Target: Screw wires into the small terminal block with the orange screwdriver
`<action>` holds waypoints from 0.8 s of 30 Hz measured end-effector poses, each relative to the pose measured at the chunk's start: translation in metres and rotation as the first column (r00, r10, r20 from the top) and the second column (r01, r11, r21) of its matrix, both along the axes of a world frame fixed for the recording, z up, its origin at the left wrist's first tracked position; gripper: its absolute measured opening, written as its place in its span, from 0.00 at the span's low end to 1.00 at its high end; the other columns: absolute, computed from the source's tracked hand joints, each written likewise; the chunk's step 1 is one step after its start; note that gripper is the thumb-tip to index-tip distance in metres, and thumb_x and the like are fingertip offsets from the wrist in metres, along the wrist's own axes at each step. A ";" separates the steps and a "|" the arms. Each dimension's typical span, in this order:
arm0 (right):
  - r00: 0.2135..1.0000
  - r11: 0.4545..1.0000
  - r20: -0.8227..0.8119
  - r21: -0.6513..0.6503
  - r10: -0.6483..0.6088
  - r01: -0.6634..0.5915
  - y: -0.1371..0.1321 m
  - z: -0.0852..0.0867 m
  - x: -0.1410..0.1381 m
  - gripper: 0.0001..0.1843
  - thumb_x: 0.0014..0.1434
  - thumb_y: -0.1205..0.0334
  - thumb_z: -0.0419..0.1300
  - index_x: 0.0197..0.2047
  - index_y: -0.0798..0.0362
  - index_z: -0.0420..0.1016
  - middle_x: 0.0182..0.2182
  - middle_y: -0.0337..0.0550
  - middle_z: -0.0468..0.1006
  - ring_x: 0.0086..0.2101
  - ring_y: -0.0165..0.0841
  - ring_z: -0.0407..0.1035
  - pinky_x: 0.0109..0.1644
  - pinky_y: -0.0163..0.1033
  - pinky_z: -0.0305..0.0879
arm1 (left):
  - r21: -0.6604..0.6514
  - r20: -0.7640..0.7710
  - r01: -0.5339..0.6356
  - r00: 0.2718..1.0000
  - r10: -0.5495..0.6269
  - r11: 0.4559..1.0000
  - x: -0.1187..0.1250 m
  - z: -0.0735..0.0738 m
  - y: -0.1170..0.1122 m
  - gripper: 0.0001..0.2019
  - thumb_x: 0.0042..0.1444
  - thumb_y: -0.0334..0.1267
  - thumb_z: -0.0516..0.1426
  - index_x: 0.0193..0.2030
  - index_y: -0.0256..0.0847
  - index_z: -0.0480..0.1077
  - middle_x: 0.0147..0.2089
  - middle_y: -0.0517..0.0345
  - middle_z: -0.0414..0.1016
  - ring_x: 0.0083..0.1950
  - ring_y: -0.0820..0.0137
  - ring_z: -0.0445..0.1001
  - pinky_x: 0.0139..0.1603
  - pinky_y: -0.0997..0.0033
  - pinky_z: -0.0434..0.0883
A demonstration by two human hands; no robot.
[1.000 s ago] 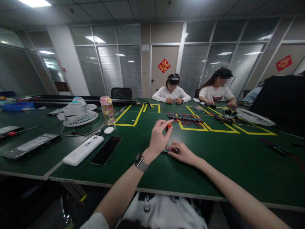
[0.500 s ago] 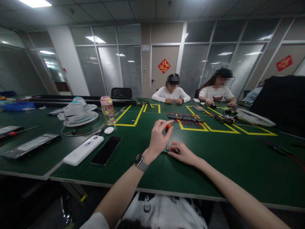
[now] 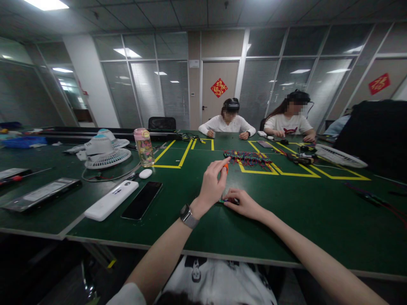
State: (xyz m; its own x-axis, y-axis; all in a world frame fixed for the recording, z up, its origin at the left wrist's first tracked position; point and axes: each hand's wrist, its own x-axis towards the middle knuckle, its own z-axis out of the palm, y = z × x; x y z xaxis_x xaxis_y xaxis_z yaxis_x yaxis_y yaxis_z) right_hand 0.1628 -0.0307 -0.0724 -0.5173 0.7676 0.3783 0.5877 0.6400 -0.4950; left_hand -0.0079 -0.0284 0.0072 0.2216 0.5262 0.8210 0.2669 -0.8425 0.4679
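I have both hands out over the green worktop (image 3: 190, 237), just in front of the body, the left wrist wearing a grey-strapped watch (image 3: 188, 216). My left hand (image 3: 212, 182) is raised, its grip pinching an orange-handled tool (image 3: 226, 166) between thumb and fingers; a thin shaft runs down from it toward the surface. Below, I see my right hand (image 3: 244, 204) resting low, its grip drawn together on a small green board (image 3: 221, 201) that lies on the worktop between the two hands. The fingers hide most of the board, so I cannot tell whether the shaft touches it.

Beyond my hands a tangle of wired boards (image 3: 248, 159), red and blue leads among them, lies partly across yellow tape lines (image 3: 259, 172). To my left a black phone (image 3: 142, 201) lies beside a white oblong device (image 3: 111, 200), with a small white oval case (image 3: 145, 173) near their far ends. Farther off stand a pink-lidded bottle (image 3: 144, 148) and a white fan (image 3: 106, 154). Two people in white tops sit across from me, the nearer to the middle (image 3: 229, 123) with hands apart on the surface.
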 end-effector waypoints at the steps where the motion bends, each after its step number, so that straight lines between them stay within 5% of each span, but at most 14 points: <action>1: 1.000 1.000 0.000 -0.002 0.000 0.000 0.000 0.000 0.000 0.10 0.60 0.60 0.59 0.40 0.54 0.79 0.32 0.43 0.73 0.30 0.31 0.68 0.34 0.35 0.64 | 0.003 -0.003 -0.005 1.000 0.005 1.000 0.000 0.001 0.000 0.16 0.64 0.30 0.47 0.55 0.41 0.68 0.49 0.52 0.74 0.51 0.67 0.70 0.53 0.64 0.68; 9: 1.000 1.000 0.011 -0.001 -0.013 0.013 -0.002 0.002 0.000 0.09 0.60 0.61 0.59 0.41 0.54 0.79 0.32 0.43 0.73 0.30 0.31 0.68 0.34 0.36 0.64 | 0.024 0.003 -0.112 0.994 0.112 0.993 0.000 0.000 -0.003 0.10 0.60 0.37 0.56 0.48 0.43 0.73 0.40 0.56 0.66 0.42 0.69 0.69 0.47 0.68 0.69; 16: 1.000 1.000 0.013 0.001 -0.004 0.004 -0.001 0.002 -0.001 0.10 0.60 0.60 0.58 0.41 0.54 0.79 0.31 0.43 0.73 0.30 0.31 0.68 0.34 0.35 0.64 | -0.003 0.026 -0.013 1.000 0.013 1.000 -0.001 0.002 -0.003 0.16 0.64 0.30 0.47 0.54 0.41 0.69 0.49 0.52 0.70 0.51 0.69 0.69 0.54 0.68 0.67; 24: 1.000 1.000 0.016 0.005 -0.020 0.020 -0.002 0.002 -0.001 0.10 0.60 0.60 0.59 0.40 0.54 0.79 0.31 0.43 0.73 0.29 0.31 0.68 0.34 0.36 0.64 | 0.021 0.031 -0.088 0.996 0.087 0.996 0.000 0.002 -0.004 0.09 0.59 0.37 0.57 0.45 0.42 0.74 0.39 0.56 0.68 0.41 0.71 0.70 0.44 0.71 0.69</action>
